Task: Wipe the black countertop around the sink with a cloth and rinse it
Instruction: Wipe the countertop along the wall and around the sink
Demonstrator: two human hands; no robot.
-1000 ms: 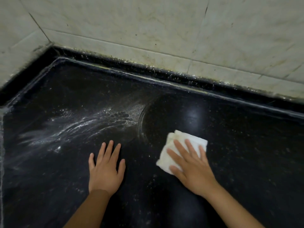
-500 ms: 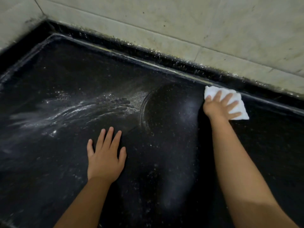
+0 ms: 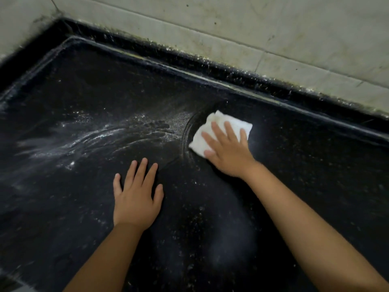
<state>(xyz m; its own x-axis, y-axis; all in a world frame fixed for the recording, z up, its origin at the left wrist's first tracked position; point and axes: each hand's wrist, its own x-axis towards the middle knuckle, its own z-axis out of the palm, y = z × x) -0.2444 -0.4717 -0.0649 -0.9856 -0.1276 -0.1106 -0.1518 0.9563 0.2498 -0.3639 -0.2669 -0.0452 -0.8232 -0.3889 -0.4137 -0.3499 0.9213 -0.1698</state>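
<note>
While white residue [image 3: 69, 142] streaked the black countertop [image 3: 315, 175] at left, the left hand [image 3: 136, 194] lay flat, and the right hand [image 3: 228, 150], fingers straight, pressed the soft, light cloth [image 3: 219, 131], probably best controlled under a flat palm.

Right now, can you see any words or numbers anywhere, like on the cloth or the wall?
No text to read: none at all in this view.
The white cloth under the right hand is plain, with no label or tag showing.
The black countertop has only white powdery smears and specks, no writing.
The pale wall tiles carry stains and grout lines, no signs.
The left hand rests flat on bare counter.
</note>
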